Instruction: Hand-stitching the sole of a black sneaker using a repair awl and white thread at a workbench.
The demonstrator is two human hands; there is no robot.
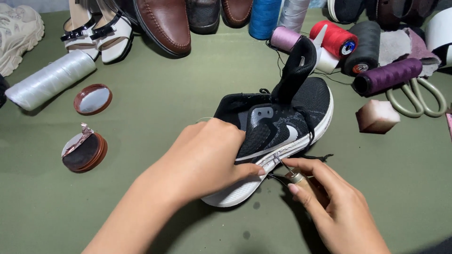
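1. One black sneaker [282, 127] with a white sole lay on its side near the middle of the green worktop [165, 108], its tongue standing up.
2. The left hand [207, 157] pressed down over the heel end, its fingers [252, 170] curled shut around the sole edge.
3. The right hand [325, 197] pinched one sewing awl [294, 175] with a wooden handle, fingers closed on it, the metal tip touching the seam between upper and sole.
4. Seven thread spools lay along the far edge: blue, grey, pink, red [335, 38], black, purple [388, 75], and one white [49, 80] at the left.
5. Two round brown tins sat left: one lid [92, 99], one open tin [84, 153] with torn foil.
6. One pair of scissors [419, 96] lay right, beside one pale wax block [376, 116].
7. Brown loafers [165, 23] and white sandals [101, 30] lined the far edge.
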